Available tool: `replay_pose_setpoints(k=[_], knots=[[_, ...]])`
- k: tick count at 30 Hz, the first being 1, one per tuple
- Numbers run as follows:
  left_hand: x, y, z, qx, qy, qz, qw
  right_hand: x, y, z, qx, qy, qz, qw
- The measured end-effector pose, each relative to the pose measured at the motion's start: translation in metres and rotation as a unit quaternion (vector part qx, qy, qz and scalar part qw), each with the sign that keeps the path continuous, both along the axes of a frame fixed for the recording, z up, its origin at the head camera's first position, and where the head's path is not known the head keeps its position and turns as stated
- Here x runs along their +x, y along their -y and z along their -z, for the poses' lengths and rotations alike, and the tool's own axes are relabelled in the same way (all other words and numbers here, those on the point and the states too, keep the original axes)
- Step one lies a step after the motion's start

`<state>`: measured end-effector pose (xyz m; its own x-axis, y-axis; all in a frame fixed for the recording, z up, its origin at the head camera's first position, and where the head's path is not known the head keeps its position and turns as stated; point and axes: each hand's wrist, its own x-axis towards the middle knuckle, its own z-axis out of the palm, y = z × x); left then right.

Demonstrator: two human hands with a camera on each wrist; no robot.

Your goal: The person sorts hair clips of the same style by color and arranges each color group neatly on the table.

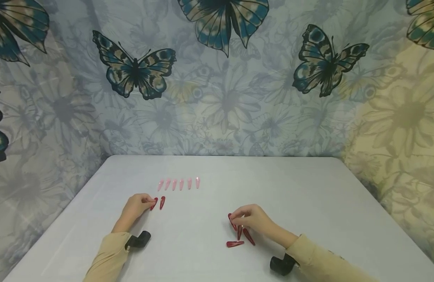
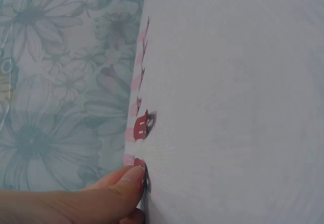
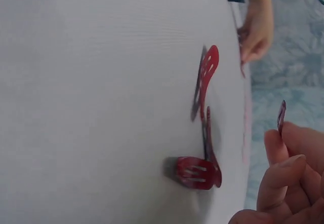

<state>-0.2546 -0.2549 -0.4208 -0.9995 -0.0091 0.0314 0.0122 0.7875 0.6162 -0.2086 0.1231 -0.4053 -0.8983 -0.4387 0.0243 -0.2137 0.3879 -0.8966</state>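
At the left, my left hand [image 1: 135, 208] pinches a red snap hair clip [image 1: 154, 204] between thumb and fingertips, close over the table. Just right of it lies a second red clip [image 1: 162, 202]; the left wrist view shows this neighbouring clip [image 2: 140, 127] with its slots. My right hand [image 1: 254, 219] holds another red hair clip [image 3: 282, 116] by one end, raised off the table. Below that hand is a loose group of three red clips: an upright one [image 1: 240, 232], a slanted one [image 1: 249, 237] and one lying sideways [image 1: 235, 244].
Several pink hair clips [image 1: 181, 184] form a row behind the red pair. Everything lies on a white table [image 1: 202, 258], whose far edge meets a butterfly-patterned wall covering [image 1: 227, 102]. Black wrist cameras sit at the left cuff [image 1: 141, 239] and the right cuff [image 1: 282, 265].
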Motion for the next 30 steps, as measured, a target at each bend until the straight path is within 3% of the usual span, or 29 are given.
replay_pose_setpoints(k=[10, 19, 27, 30], knots=[[0.001, -0.002, -0.002, -0.003, -0.004, -0.002, 1.0, -0.023, 0.036, -0.009, 0.024, 0.031, -0.028, 0.999], [0.0, -0.001, -0.001, -0.004, -0.009, 0.0, 1.0, -0.047, 0.078, -0.012, 0.051, 0.023, -0.01, 0.998], [-0.001, -0.001, 0.0, 0.007, 0.01, -0.002, 0.9999, -0.065, 0.109, -0.035, -0.045, 0.0, 0.015, 0.999], [-0.001, -0.001, -0.001, 0.0, 0.005, 0.001, 1.0, -0.07, 0.119, -0.041, -0.059, 0.002, 0.025, 0.998]])
